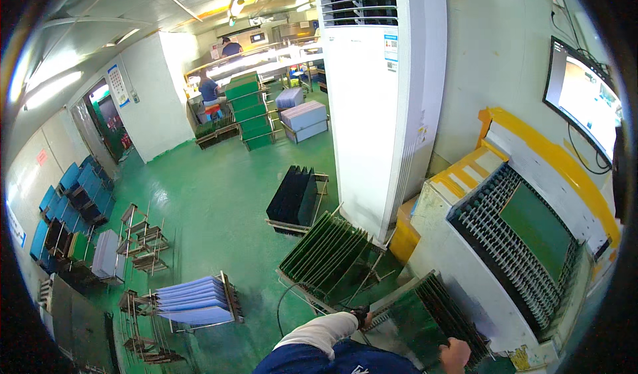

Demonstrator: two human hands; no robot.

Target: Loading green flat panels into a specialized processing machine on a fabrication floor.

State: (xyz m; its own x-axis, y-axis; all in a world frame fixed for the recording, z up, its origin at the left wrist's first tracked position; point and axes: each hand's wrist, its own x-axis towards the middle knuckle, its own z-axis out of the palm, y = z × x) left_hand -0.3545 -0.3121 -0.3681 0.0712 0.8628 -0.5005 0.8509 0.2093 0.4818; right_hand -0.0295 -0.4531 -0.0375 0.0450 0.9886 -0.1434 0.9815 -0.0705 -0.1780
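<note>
At the lower right, a dark green panel (411, 329) stands at the front of a rack packed with similar upright panels (448, 311). My right hand (455, 355) is closed at the near edge of that panel, fingers curled in. Beyond my pale sleeve, my left hand (363, 317) is at the panel's far left side, dark at the wrist or glove; its fingers are too hidden to read. Just past it stands a wire rack (325, 258) of spaced green panels. A thin black cord curves over the floor near my left wrist.
On the right is a machine with a roller bed (492, 241) carrying a green panel (538, 228). A tall white air conditioner (372, 121) stands ahead. Racks of black panels (292, 198) and lilac sheets (196, 301) stand on the green floor. Two people sit far back.
</note>
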